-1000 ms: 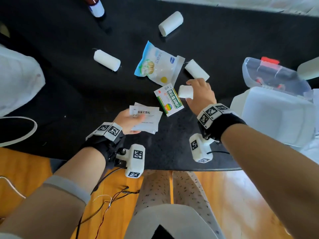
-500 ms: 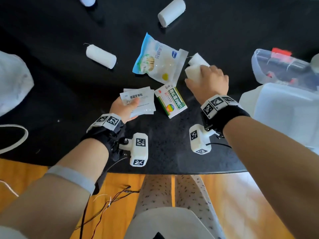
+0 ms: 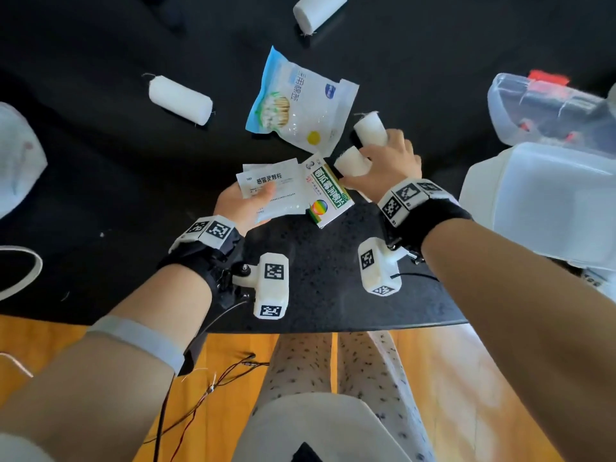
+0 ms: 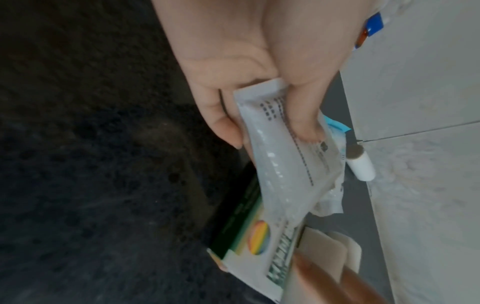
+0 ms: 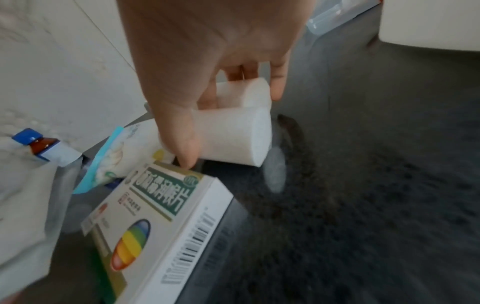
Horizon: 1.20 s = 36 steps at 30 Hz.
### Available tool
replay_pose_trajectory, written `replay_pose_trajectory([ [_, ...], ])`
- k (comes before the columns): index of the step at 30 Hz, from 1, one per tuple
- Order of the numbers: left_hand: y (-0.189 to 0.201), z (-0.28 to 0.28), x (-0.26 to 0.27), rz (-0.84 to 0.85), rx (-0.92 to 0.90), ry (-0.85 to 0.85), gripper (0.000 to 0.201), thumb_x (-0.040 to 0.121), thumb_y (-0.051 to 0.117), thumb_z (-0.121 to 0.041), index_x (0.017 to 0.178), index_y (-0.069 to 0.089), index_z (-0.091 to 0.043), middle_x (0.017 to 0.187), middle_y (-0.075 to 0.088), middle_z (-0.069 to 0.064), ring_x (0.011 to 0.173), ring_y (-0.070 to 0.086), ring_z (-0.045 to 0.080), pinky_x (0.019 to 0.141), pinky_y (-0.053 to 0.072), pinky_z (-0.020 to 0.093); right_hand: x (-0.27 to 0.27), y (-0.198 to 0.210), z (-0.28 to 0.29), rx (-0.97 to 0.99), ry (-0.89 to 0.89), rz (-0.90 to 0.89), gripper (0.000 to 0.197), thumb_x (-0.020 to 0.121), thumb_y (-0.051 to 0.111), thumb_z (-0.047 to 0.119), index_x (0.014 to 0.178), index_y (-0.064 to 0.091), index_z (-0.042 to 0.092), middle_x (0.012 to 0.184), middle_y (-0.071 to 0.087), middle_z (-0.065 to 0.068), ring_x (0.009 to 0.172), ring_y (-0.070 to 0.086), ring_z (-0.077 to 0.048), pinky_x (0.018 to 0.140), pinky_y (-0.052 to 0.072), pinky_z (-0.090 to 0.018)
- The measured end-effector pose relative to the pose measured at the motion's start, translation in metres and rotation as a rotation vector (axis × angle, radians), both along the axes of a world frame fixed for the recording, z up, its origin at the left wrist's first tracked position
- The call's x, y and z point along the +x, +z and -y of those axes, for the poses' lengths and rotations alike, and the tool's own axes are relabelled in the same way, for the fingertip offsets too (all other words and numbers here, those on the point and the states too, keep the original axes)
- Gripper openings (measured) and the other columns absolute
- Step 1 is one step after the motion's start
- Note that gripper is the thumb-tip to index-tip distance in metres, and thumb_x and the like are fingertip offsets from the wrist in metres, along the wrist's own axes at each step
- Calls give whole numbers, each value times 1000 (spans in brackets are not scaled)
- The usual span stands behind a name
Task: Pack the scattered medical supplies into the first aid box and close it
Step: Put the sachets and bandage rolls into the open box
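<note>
Counted 4 white gauze rolls (image 3: 180,100), 1 blue-edged swab pouch (image 3: 300,105), 1 green-and-white medicine box (image 3: 328,191), 1 small brown bottle (image 5: 43,147), 1 open first aid box (image 3: 546,195). Sachets (image 3: 276,188): number unclear.

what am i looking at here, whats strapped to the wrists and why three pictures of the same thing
No robot here: a person packs medical supplies, with a small camera strapped under each wrist and one on the head. The big picture is the head view; the other two look along each hand. The left hand pinches white sachets. The right hand grips two gauze rolls. On the black table lie a medicine box, a cotton swab bag and two more rolls. The first aid box sits open on the right.
</note>
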<state>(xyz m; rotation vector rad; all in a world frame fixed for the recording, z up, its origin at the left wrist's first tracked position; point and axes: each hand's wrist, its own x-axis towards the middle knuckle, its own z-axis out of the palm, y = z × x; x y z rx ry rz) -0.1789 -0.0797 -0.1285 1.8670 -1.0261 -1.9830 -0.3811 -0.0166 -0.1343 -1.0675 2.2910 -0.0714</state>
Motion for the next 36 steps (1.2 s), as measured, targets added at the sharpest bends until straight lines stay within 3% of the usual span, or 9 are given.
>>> replay_pose_trajectory([
  [7, 43, -2, -42, -207, 120, 20, 7, 88, 58, -19, 82, 60, -21, 57, 70, -10, 57, 64, 5, 45, 47, 17, 7, 44, -45, -313, -265, 225, 56, 63, 79, 44, 109, 62, 16, 135, 36, -7, 123, 41, -25, 105, 38, -38],
  [11, 65, -22, -83, -301, 83, -59, 8, 89, 55, -20, 83, 60, -21, 68, 69, -6, 55, 60, 7, 44, 41, 16, -20, 76, -68, -499, -358, 290, 57, 65, 80, 40, 112, 60, 15, 131, 38, -5, 113, 45, -14, 91, 38, -19],
  [14, 73, -40, -114, -276, 47, -99, 12, 90, 54, -15, 80, 58, -19, 54, 69, -8, 45, 61, 2, 37, 39, 12, -56, 95, -93, -617, -451, 317, 50, 66, 79, 38, 107, 59, 18, 121, 43, -5, 108, 46, -11, 81, 39, -3],
  [18, 69, -79, -154, -236, 54, -89, 11, 87, 59, -14, 77, 58, -20, 49, 67, -10, 43, 61, 2, 37, 38, 11, -101, 97, -143, -630, -593, 423, 35, 59, 72, 49, 86, 55, 36, 115, 49, -5, 111, 54, -23, 96, 48, -34],
  [21, 67, -113, -184, -225, 44, -107, 9, 85, 60, -12, 80, 59, -20, 61, 69, -6, 55, 63, 9, 41, 41, 13, -132, 89, -185, -598, -666, 402, 49, 57, 72, 55, 93, 60, 23, 116, 56, -13, 107, 58, -31, 92, 51, -50],
  [25, 71, -146, -222, -246, 25, -75, 16, 86, 53, -5, 100, 56, -13, 90, 62, 6, 75, 61, 20, 45, 46, 14, -169, 74, -229, -601, -774, 432, 40, 55, 74, 55, 87, 61, 34, 119, 58, -17, 108, 59, -33, 92, 51, -51],
  [28, 72, -159, -245, -226, -57, -40, 17, 86, 52, 0, 95, 58, -13, 88, 63, 4, 77, 62, 18, 54, 53, 23, -186, 72, -243, -595, -795, 492, 34, 57, 72, 53, 83, 60, 35, 121, 56, -19, 110, 58, -33, 91, 53, -46],
  [32, 67, -163, -255, -32, -218, -51, 21, 84, 55, 1, 103, 60, -7, 78, 61, -2, 68, 60, 12, 42, 48, 16, -194, 68, -244, -527, -678, 519, 46, 57, 70, 58, 92, 60, 29, 120, 56, -13, 109, 57, -30, 95, 49, -51],
  [36, 64, -165, -249, -5, -60, -100, 12, 81, 60, 2, 90, 65, -5, 82, 65, 4, 77, 64, 23, 49, 56, 23, -194, 57, -237, -498, -614, 504, 70, 53, 71, 64, 107, 62, 19, 120, 56, -11, 110, 57, -27, 95, 49, -47],
])
